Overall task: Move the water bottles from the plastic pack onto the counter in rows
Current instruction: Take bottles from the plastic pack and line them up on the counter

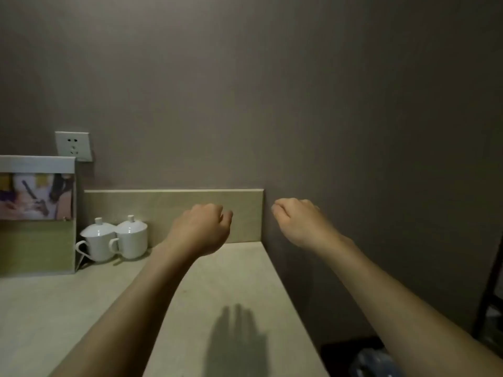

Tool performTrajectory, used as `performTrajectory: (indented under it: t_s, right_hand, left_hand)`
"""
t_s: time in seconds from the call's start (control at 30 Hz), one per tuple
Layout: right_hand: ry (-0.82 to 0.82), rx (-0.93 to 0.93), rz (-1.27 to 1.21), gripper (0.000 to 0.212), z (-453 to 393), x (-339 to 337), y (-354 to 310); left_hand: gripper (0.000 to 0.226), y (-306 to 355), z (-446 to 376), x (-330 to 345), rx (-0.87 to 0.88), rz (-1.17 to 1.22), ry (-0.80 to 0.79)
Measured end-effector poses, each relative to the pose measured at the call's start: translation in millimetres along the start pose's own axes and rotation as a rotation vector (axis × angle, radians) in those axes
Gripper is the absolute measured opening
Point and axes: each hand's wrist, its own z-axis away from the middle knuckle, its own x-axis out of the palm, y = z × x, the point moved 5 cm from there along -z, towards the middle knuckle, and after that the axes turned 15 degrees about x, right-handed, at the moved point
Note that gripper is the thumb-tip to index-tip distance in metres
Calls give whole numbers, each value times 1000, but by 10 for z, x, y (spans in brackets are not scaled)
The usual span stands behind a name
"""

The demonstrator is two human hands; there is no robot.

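Observation:
My left hand (202,229) hovers above the beige counter (234,281) near the backsplash, fingers curled down, holding nothing. My right hand (299,219) is raised to the right of the counter's end, in front of the grey wall, fingers also curled in with nothing in them. At the bottom right, below the counter's edge, a bluish shape that looks like the plastic pack of water bottles (373,363) shows in part, dim and blurred. No bottle stands on the counter.
Two white lidded cups (114,240) stand at the back left of the counter beside an upright framed sign (36,213). A wall socket (73,145) sits above them. A dark frame (490,295) stands at the far right.

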Motion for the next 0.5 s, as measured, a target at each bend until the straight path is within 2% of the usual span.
performTrajectory:
  t_s: [0.2,0.3,0.5]
  right_hand:
    - [3,-2,-29,40,-49,52,218]
    - [13,0,-73,39,-103,62,403]
    - [5,54,-130,40,-201,19,1205]
  left_hand:
    - [35,139,10,73,-3,17,-7]
    - [44,319,-13,94,-21,42,10]
    - [45,1043,-185,428,19,130,-14]
